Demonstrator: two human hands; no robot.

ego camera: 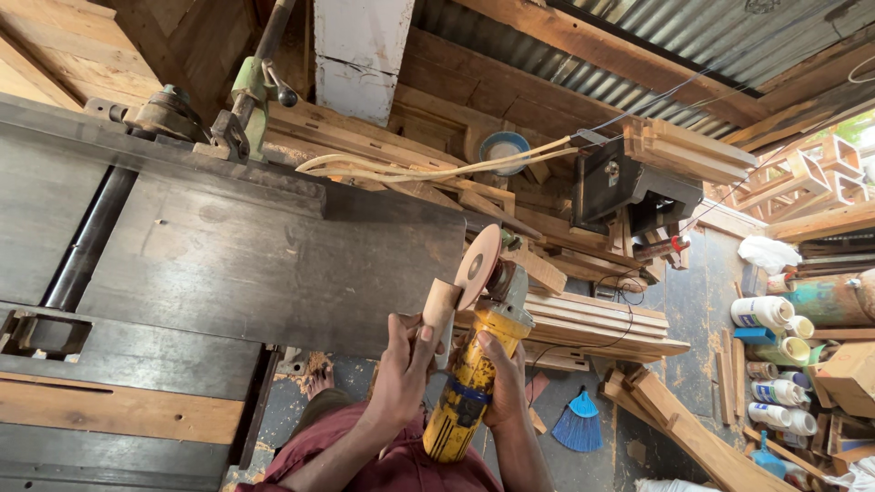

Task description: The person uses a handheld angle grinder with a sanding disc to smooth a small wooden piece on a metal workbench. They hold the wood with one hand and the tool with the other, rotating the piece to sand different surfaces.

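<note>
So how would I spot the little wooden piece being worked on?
Start at the big dark metal machine table on the left and go to its near right corner, where two hands meet. The right hand grips a yellow angle grinder; the left hand holds the small pale wood block against its tan sanding disc. It is the only handheld wood.

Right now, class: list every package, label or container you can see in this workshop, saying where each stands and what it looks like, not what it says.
White bottles: lying stacked at right, white cylinders with printed labels.
Cardboard box: far right beside the bottles, brown.
Round tin: top centre among timber, blue rim, pale inside.
Blue label band: around the yellow grinder.
</note>
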